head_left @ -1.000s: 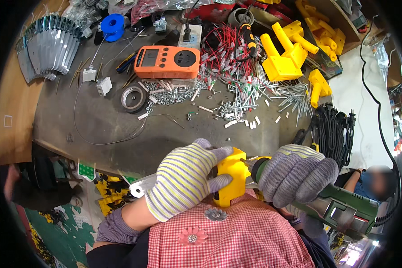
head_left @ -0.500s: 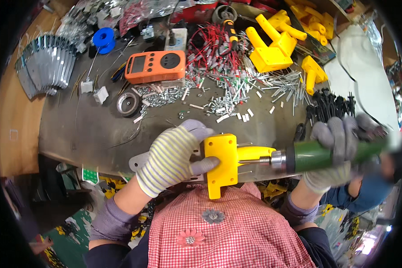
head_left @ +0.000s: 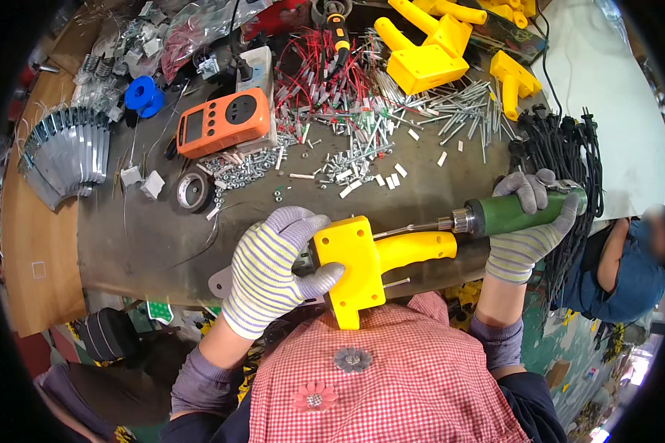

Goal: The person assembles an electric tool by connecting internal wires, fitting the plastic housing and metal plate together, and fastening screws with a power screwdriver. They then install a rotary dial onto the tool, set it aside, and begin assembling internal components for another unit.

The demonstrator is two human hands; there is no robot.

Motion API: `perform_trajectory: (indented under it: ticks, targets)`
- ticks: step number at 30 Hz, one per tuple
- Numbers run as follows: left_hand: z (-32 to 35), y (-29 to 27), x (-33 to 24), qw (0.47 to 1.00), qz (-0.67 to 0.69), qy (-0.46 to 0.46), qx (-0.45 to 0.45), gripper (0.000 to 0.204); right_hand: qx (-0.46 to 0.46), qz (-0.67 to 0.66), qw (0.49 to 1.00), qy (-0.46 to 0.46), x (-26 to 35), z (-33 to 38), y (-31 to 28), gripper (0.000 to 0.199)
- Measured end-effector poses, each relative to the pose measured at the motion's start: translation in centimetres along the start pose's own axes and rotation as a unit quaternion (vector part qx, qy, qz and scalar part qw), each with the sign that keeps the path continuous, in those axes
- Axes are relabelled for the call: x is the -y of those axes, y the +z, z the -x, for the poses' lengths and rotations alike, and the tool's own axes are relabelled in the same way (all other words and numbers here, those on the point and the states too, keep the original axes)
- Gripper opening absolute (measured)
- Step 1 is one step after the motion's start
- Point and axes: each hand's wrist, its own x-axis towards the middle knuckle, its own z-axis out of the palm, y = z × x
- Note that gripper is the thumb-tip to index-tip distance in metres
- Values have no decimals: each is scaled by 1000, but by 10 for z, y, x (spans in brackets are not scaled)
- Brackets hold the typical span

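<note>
My left hand, in a striped glove with grey fingertips, grips a yellow plastic housing with a side handle. The thumb presses on its face, and the other fingers curl over the back edge. Part of a flat metal plate shows past that hand. From the housing's right side, below the handle, a long screw sticks out. My right hand is wrapped around a green electric screwdriver. Its bit points left above the handle, in line with another long screw at the housing's upper side.
Behind my hands lie loose screws, red wires and an orange meter. More yellow housings sit at the back. Black cords are bundled at the right, near another person in blue. Metal strips fan out at the left.
The screwdriver bit has shifted from beside the handle to above it. The housing has tilted, its top leaning left, and the lower screw shows more plainly. The whole view has moved slightly.
</note>
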Motion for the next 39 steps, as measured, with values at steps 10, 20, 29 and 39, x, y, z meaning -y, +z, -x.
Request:
perform_trajectory:
  ticks: [10,20,29,39]
  targets:
    - [-22,-8,-35,966,-154,66,195,65,-33,1,999,28,-5,0,-6,43]
    - [-15,7,-25,980,-116,82,139,66,-30,-14,999,8,8,-2,-9,44]
    - [-14,6,-23,975,-123,79,164,68,-63,-18,998,13,-1,-3,-3,45]
    - [-2,4,-7,996,-20,1,-86,58,-61,-14,996,67,-43,3,5,43]
